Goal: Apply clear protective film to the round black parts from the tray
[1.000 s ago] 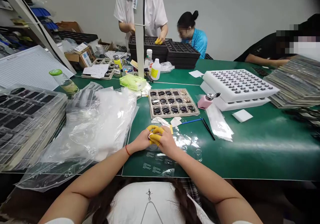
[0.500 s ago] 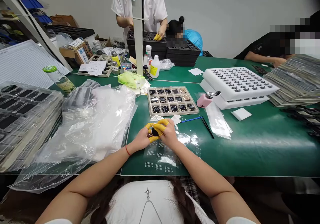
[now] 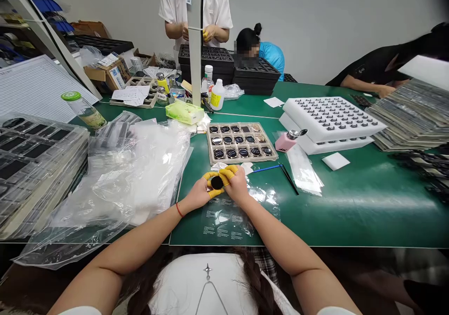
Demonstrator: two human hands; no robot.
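Yellow finger cots cover several fingertips on both hands. My left hand (image 3: 199,195) grips a small round black disc, like a watch face (image 3: 216,182), by its edge between thumb and fingers. From the other side, my right hand (image 3: 235,185) has its fingers closed at the disc's upper right edge; whether they pinch the disc or a thin film there I cannot tell. Below the hands lies a clear plastic sheet with white print (image 3: 222,219). Just beyond them, a clear compartment tray (image 3: 242,159) holds several similar round watch faces.
Blue tweezers (image 3: 266,169) and a black stick (image 3: 289,180) lie right of my hands. Farther right are a pink pump bottle (image 3: 286,141), small clear bags (image 3: 304,172) and white foam trays (image 3: 329,135). Plastic bags (image 3: 140,174) and stacked trays (image 3: 42,165) fill the left. Co-workers sit or stand beyond.
The watch face has turned so more of its black surface shows towards me. My right fingers have shifted slightly off it. Across the table, a co-worker's hand has lifted from the black trays.
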